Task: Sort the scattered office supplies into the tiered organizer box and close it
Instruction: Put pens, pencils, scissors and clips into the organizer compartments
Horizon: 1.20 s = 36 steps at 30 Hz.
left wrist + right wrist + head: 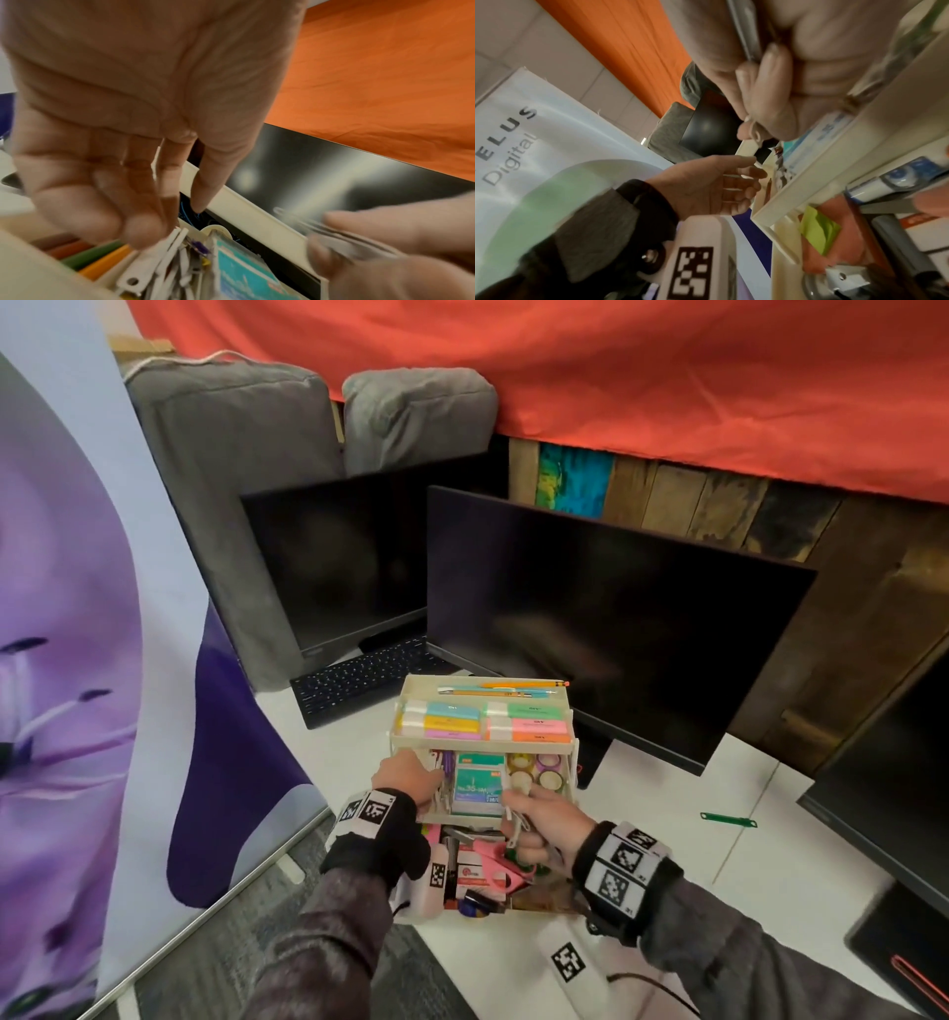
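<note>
The cream tiered organizer box (pixel 574 757) stands open on the white table. Pencils (pixel 506 689) lie in its top tier and coloured sticky pads (pixel 452 721) in the tier below. The lower tray holds a teal staple box (pixel 478 785) and tape rolls (pixel 544 765). My left hand (pixel 405 775) reaches into that tray's left compartment, its relaxed fingers (pixel 144 233) resting on white plastic strips (pixel 151 261). My right hand (pixel 544 824) hovers over the tray's front and pinches a bundle of flat grey-white fastener strips (pixel 342 237). Pink scissors (pixel 493 862) lie in the bottom bin.
Two dark monitors (pixel 590 618) (pixel 334 567) and a keyboard (pixel 359 683) stand right behind the box. A green fastener strip (pixel 729 820) lies on the table to the right. A purple banner (pixel 77 608) walls off the left, and another screen (pixel 898 788) sits at the right edge.
</note>
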Each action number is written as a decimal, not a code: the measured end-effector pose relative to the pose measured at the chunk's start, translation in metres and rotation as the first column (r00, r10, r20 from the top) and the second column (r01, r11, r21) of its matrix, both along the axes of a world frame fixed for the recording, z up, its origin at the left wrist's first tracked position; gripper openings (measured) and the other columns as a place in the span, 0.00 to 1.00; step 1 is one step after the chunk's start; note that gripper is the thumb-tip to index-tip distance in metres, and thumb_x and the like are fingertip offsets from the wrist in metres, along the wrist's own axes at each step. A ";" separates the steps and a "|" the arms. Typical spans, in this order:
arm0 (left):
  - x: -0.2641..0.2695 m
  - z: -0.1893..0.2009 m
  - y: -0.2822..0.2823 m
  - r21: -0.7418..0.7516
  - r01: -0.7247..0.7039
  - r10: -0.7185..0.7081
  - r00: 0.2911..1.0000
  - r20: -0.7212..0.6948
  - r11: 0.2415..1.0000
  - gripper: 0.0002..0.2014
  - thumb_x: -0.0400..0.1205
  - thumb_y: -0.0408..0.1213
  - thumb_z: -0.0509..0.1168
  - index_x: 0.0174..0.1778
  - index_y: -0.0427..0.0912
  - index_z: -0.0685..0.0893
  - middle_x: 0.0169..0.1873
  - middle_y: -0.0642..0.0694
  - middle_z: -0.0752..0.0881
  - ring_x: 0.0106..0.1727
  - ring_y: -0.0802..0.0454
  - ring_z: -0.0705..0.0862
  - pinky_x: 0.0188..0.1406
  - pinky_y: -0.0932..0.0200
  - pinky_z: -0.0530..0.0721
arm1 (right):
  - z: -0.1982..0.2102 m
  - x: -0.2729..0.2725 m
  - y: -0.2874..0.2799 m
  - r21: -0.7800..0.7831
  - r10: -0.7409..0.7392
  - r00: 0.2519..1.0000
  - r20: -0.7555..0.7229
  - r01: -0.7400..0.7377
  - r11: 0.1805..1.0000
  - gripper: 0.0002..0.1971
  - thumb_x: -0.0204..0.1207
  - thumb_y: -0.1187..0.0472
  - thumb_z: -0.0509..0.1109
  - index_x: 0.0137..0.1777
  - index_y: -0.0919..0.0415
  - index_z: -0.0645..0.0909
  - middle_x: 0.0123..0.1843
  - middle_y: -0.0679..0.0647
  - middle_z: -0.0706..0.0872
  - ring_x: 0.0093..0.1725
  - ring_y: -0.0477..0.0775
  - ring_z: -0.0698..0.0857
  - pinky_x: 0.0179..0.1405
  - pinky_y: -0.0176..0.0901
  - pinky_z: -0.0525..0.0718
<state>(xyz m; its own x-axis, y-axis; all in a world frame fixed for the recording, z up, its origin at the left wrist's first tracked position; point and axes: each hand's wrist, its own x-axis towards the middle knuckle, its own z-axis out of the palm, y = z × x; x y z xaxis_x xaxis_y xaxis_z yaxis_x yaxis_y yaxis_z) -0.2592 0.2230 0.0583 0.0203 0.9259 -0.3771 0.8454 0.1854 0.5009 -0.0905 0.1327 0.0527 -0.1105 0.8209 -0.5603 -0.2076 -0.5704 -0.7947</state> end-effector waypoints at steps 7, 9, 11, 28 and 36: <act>-0.019 -0.007 0.000 -0.118 -0.060 0.099 0.926 0.363 0.991 0.15 0.84 0.38 0.60 0.33 0.38 0.83 0.26 0.42 0.85 0.24 0.49 0.83 0.27 0.61 0.86 | 0.002 -0.051 0.049 -0.097 0.080 0.987 0.139 -0.067 0.993 0.05 0.81 0.61 0.62 0.47 0.61 0.69 0.29 0.56 0.75 0.11 0.42 0.62 0.10 0.26 0.59; -0.020 -0.009 0.003 -0.151 -0.061 0.120 0.895 0.429 0.987 0.14 0.84 0.38 0.61 0.34 0.37 0.83 0.26 0.41 0.85 0.21 0.52 0.83 0.25 0.63 0.85 | -0.001 -0.058 0.062 -0.129 0.080 0.982 0.172 -0.058 0.990 0.07 0.81 0.62 0.62 0.42 0.61 0.70 0.28 0.56 0.73 0.10 0.43 0.62 0.11 0.24 0.59; -0.020 -0.010 0.007 -0.172 -0.065 0.140 0.870 0.473 0.983 0.12 0.83 0.38 0.63 0.36 0.37 0.83 0.28 0.41 0.86 0.20 0.55 0.84 0.25 0.63 0.86 | 0.000 -0.061 0.071 -0.128 0.071 0.979 0.193 -0.046 0.991 0.10 0.80 0.62 0.63 0.38 0.61 0.71 0.28 0.57 0.73 0.08 0.43 0.63 0.11 0.24 0.60; -0.019 -0.021 0.020 -0.164 -0.114 0.183 0.845 0.503 0.980 0.09 0.81 0.28 0.62 0.34 0.38 0.81 0.30 0.38 0.84 0.27 0.46 0.83 0.25 0.60 0.84 | 0.006 -0.064 0.090 -0.090 0.048 0.917 0.395 -0.013 0.996 0.10 0.79 0.65 0.58 0.36 0.60 0.71 0.35 0.61 0.80 0.22 0.50 0.70 0.11 0.29 0.68; -0.020 -0.021 0.016 -0.173 -0.084 0.164 0.835 0.524 0.981 0.05 0.82 0.29 0.62 0.42 0.36 0.81 0.28 0.41 0.82 0.25 0.49 0.82 0.23 0.62 0.83 | 0.009 -0.064 0.092 -0.096 0.041 0.905 0.424 0.000 0.995 0.14 0.77 0.71 0.54 0.29 0.60 0.66 0.24 0.56 0.69 0.22 0.51 0.70 0.22 0.39 0.73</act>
